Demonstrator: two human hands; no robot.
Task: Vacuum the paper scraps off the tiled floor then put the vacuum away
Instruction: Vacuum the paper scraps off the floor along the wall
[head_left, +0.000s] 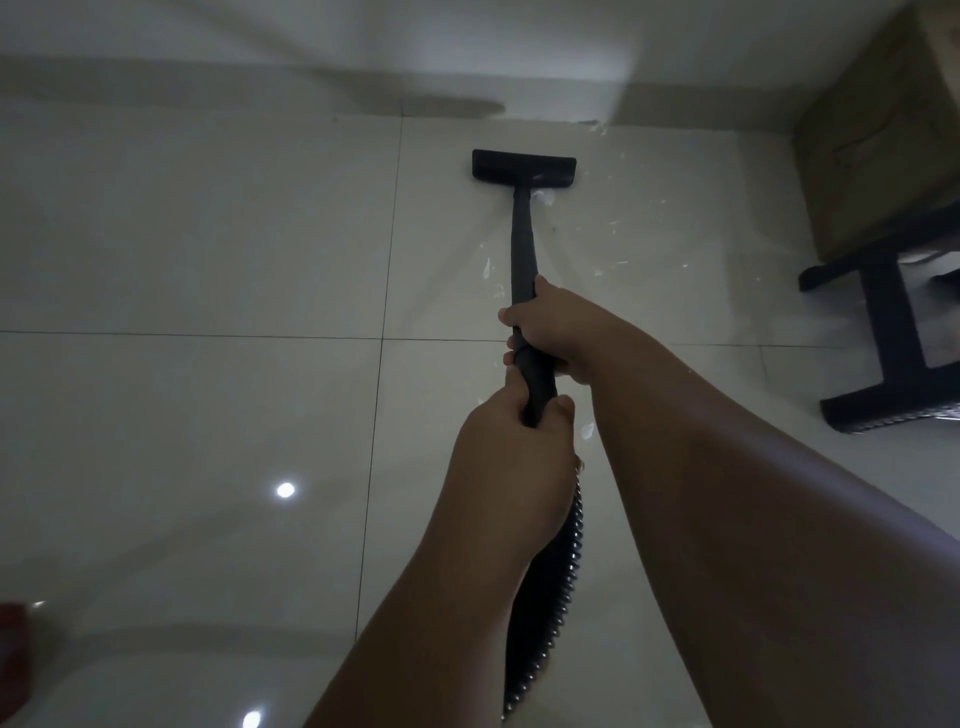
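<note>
A black vacuum wand (522, 244) runs from my hands out to its flat floor head (523, 165), which rests on the pale tiled floor (208, 260) near the far wall. My right hand (553, 330) grips the wand higher up; my left hand (511, 457) grips its lower end, where the ribbed black hose (550, 597) drops away beneath my arms. Small white paper scraps (613, 244) lie scattered on the tiles to the right of the wand, one (543, 196) just behind the head, another (587, 430) near my left hand.
A black stand or furniture base (893, 332) sits on the floor at the right, with a brown cardboard box (883, 130) above it. The wall and skirting (260, 88) run across the back. A red object (13, 649) shows at the bottom left edge.
</note>
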